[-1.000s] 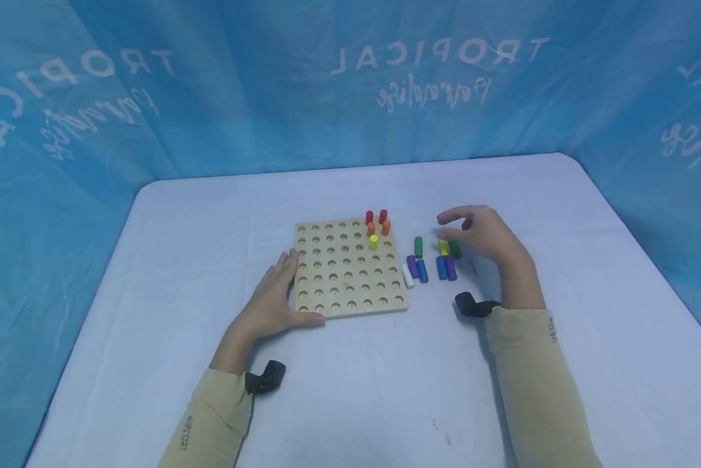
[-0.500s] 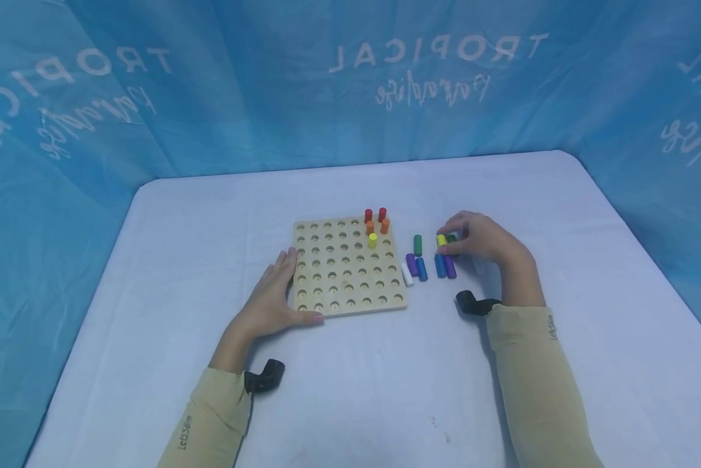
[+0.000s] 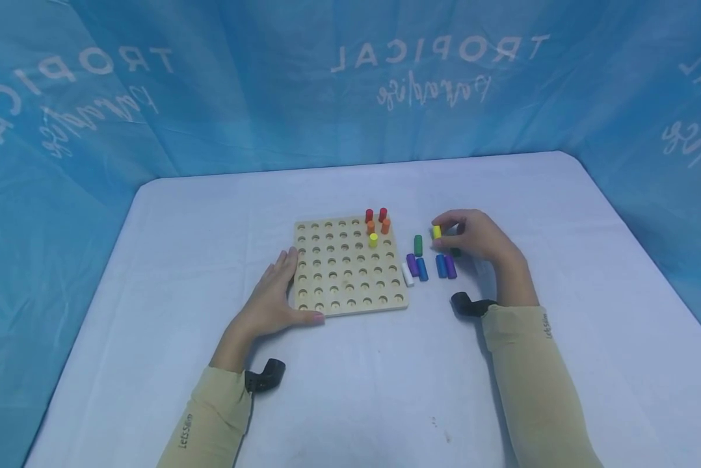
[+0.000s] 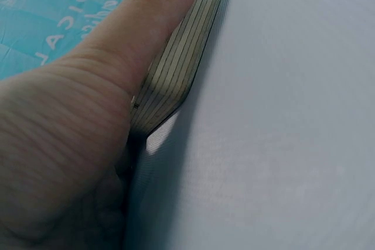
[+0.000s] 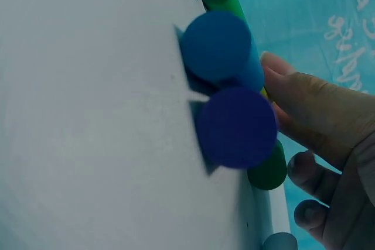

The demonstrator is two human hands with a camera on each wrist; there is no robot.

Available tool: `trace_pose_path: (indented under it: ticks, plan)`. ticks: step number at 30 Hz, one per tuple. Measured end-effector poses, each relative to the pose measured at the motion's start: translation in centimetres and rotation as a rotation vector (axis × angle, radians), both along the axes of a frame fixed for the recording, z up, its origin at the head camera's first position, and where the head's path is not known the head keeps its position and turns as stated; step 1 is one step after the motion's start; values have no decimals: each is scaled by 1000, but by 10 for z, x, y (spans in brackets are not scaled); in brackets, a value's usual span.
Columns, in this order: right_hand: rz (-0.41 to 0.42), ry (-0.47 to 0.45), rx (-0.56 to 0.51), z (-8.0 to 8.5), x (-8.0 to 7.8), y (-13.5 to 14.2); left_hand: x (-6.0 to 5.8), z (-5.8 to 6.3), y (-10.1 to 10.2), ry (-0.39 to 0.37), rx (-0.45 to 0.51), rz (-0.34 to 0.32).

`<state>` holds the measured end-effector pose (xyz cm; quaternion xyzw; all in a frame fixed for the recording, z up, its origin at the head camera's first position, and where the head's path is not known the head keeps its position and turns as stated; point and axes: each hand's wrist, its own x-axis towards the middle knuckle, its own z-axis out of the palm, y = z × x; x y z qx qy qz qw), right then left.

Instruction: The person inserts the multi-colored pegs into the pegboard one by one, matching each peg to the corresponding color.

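Observation:
In the head view my right hand [image 3: 479, 234] pinches a small yellow peg [image 3: 437, 232] between thumb and fingertips, right of the pegboard [image 3: 350, 283]. My left hand [image 3: 268, 299] rests at the board's near left corner, fingers extended along the left side and thumb along the front edge. The left wrist view shows that thumb [image 4: 140, 33] against the layered wooden edge [image 4: 176, 57]. A red peg [image 3: 383, 214], an orange peg [image 3: 385, 226] and a yellow peg [image 3: 373, 240] stand in the board among others at its far right.
Between board and right hand lie a green peg [image 3: 418, 246], a purple peg [image 3: 412, 265], a blue peg [image 3: 423, 270] and a white peg [image 3: 408, 275]. Nearer the right hand are another blue peg [image 3: 441, 266] and purple peg [image 3: 450, 267]. A dark green peg [image 3: 456, 252] is partly hidden by the hand.
My right hand came down to the loose pegs, took hold of the yellow one and moved it slightly away from the blue and purple pair. The left hand and board stayed put.

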<state>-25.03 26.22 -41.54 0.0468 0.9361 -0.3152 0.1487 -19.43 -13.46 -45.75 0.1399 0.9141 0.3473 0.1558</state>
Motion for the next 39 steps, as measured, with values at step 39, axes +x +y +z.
trace_pose_path:
  ticks: [39]
  plan:
    - [126,198,-123,5,1,-71,0,1,-1,9,-5,-9]
